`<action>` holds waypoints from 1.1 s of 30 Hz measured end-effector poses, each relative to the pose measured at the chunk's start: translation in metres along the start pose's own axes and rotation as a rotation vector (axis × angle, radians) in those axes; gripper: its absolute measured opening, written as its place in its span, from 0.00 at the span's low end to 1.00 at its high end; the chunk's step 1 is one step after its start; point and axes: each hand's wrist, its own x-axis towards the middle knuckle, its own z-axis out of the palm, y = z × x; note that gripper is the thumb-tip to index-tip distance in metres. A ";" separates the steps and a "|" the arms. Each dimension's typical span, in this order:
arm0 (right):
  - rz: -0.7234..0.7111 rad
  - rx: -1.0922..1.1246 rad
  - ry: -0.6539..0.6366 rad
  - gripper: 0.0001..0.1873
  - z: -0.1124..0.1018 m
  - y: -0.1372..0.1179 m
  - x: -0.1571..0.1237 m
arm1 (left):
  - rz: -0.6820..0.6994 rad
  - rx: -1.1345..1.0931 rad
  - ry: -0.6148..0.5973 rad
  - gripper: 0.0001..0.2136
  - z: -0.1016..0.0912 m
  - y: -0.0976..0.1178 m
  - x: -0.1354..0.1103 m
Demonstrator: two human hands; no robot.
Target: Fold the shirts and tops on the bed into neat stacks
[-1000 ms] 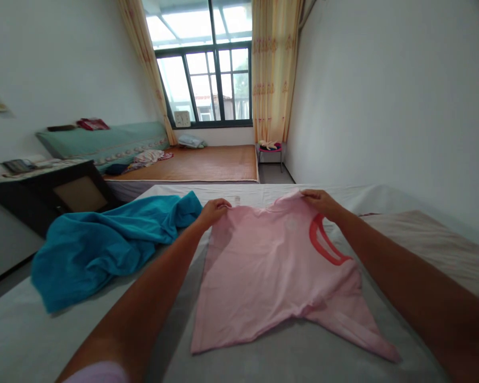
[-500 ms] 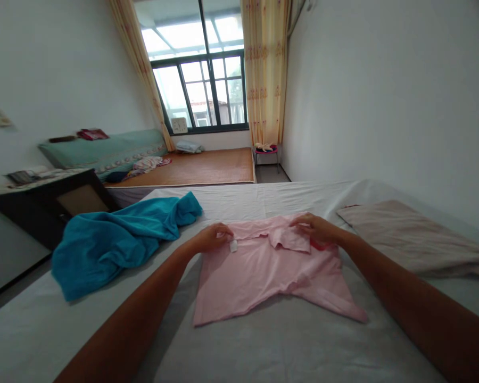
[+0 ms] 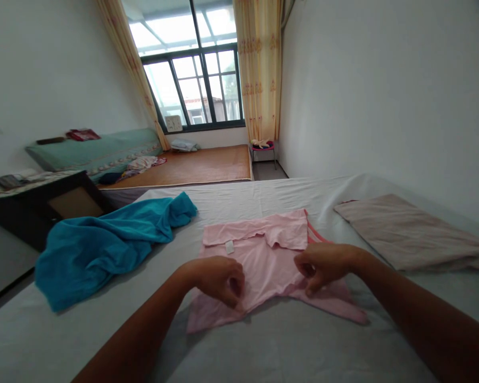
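Note:
A pink T-shirt (image 3: pixel 263 250) with a red collar lies on the grey bed sheet (image 3: pixel 283 351), its far side folded back toward me so a small white label shows. My left hand (image 3: pixel 219 279) is curled on the near edge of the shirt at its left part, fingers pinched on the cloth. My right hand (image 3: pixel 323 263) grips the near edge further right, fingers bent down onto the fabric. Both forearms reach in from the bottom of the view.
A crumpled blue towel (image 3: pixel 104 242) lies on the bed to the left. A beige pillow (image 3: pixel 407 229) rests at the right by the wall. Beyond stand a dark desk (image 3: pixel 43 199), a second bed with a bamboo mat (image 3: pixel 199 162), a window and a small stool (image 3: pixel 263 149).
The far side of the shirt has been folded toward me and released. Both hands have moved back to the shirt's near edge and closed on it.

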 end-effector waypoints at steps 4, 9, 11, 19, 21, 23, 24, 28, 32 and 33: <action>-0.152 -0.105 0.086 0.10 0.011 -0.021 0.005 | -0.007 0.208 0.019 0.15 0.008 0.027 0.001; -0.310 -0.040 0.176 0.06 0.003 -0.039 -0.008 | -0.070 0.374 0.070 0.07 0.017 0.041 -0.001; -0.302 0.027 0.251 0.06 -0.001 -0.042 -0.014 | -0.072 0.397 0.060 0.06 0.018 0.042 -0.001; -0.242 -0.092 -0.068 0.18 0.012 -0.022 -0.006 | -0.206 0.507 0.144 0.11 0.035 0.041 -0.005; -0.263 -0.105 -0.076 0.15 0.012 -0.020 -0.007 | -0.289 0.508 0.151 0.09 0.032 0.037 -0.010; -0.244 -0.102 -0.031 0.14 0.004 -0.018 -0.011 | -0.380 0.507 0.161 0.08 0.023 0.031 -0.017; -0.222 -0.095 0.014 0.14 -0.003 -0.017 -0.013 | -0.424 0.509 0.180 0.07 0.016 0.026 -0.021; -0.143 -0.116 0.265 0.15 -0.037 -0.007 -0.006 | -0.563 0.513 0.342 0.11 -0.011 0.004 -0.033; 0.016 -0.222 0.600 0.18 -0.064 0.002 0.035 | -0.682 0.497 0.499 0.16 -0.019 -0.023 -0.028; 0.069 -0.255 0.693 0.20 -0.069 0.003 0.048 | -0.709 0.491 0.534 0.18 -0.020 -0.029 -0.025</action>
